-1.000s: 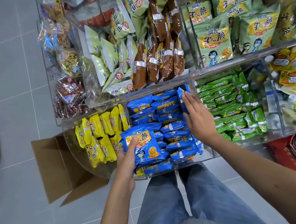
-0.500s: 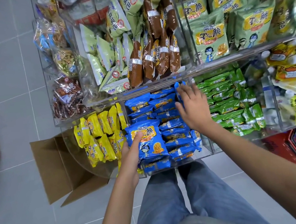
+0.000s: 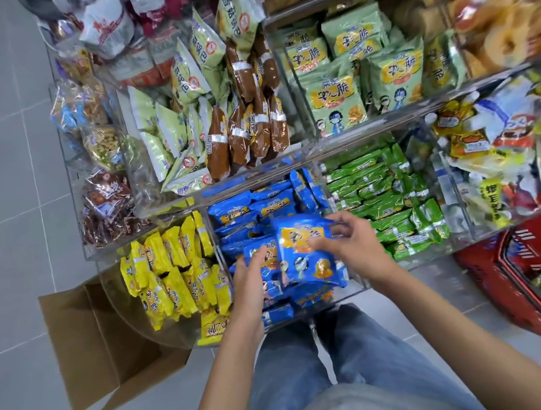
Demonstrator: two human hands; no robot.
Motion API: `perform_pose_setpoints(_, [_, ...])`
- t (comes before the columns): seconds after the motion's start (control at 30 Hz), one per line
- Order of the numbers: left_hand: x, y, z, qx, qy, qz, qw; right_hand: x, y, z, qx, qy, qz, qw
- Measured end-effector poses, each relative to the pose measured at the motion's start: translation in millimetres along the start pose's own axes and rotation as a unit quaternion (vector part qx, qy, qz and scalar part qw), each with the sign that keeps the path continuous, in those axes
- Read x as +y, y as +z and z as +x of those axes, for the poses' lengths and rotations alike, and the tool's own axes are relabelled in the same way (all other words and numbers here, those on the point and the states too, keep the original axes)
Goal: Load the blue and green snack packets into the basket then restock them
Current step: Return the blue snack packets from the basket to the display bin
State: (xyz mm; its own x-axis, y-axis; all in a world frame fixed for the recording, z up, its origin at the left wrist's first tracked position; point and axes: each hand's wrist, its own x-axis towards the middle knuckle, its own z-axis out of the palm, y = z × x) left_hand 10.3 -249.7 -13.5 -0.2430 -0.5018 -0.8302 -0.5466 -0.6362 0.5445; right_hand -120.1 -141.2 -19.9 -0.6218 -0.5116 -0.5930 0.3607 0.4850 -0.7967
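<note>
I see a blue packet (image 3: 307,258) held just above the middle compartment of the clear shelf (image 3: 350,141). My right hand (image 3: 353,245) pinches its top right corner, fingers curled. My left hand (image 3: 250,283) curls round a 2nd blue packet (image 3: 264,257) touching its left side. Green packets (image 3: 381,197) fill the next compartment right, yellow packets (image 3: 171,273) the left. The basket (image 3: 509,280) stands far right, a box (image 3: 82,350) left.

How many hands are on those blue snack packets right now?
2. The left hand grips the large blue packets from the left; the right hand pinches the front one's upper right edge.
</note>
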Motion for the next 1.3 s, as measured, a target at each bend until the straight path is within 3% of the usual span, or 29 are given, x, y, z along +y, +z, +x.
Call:
perform_pose_setpoints(0.1, [-1.7,-3.0,1.1,0.016,-0.001,-0.007,1.000,0.6,-21.5,1.4,0.058,0.017,0.084,0.995])
perform_pose_setpoints(0.2, [-2.6,-8.2,2.5,0.025,0.006,-0.004,1.000,7.4,-30.7,9.3,0.120,0.015,0.056,0.991])
perform_pose_setpoints(0.37, [-6.6,-13.5,5.0,0.030,0.010,-0.008,0.999,26.2,-18.8,26.9,0.219,-0.051,-0.202,0.953])
perform_pose_setpoints(0.5, [-12.1,-18.2,6.4,0.026,0.018,-0.027,0.999,45.3,4.9,42.2,0.223,-0.067,-0.300,0.925])
perform_pose_setpoints(0.67, [-18.9,-25.0,9.1,0.046,0.003,-0.057,0.997,62.9,21.9,56.7,0.240,-0.018,-0.419,0.876])
perform_pose_setpoints(0.73, [-20.8,-28.0,9.9,0.049,-0.001,-0.063,0.997,66.5,21.5,62.6,0.243,-0.027,-0.426,0.871])
perform_pose_setpoints(0.97, [-22.7,-30.9,13.8,0.051,-0.003,-0.056,0.997,66.7,6.0,68.6,0.169,-0.043,-0.383,0.907])
perform_pose_setpoints(1.13, [-13.8,-23.0,9.0,0.007,0.026,0.005,1.000,47.7,2.4,38.3,0.225,-0.139,-0.295,0.918])
perform_pose_setpoints(1.2, [-10.2,-19.1,8.4,-0.031,0.035,0.040,0.998,35.9,3.9,20.8,0.165,-0.167,-0.207,0.950])
perform_pose_setpoints(1.3, [-4.0,-10.8,5.4,-0.119,0.072,0.099,0.985,19.1,7.4,0.6,-0.065,-0.102,-0.077,0.990])
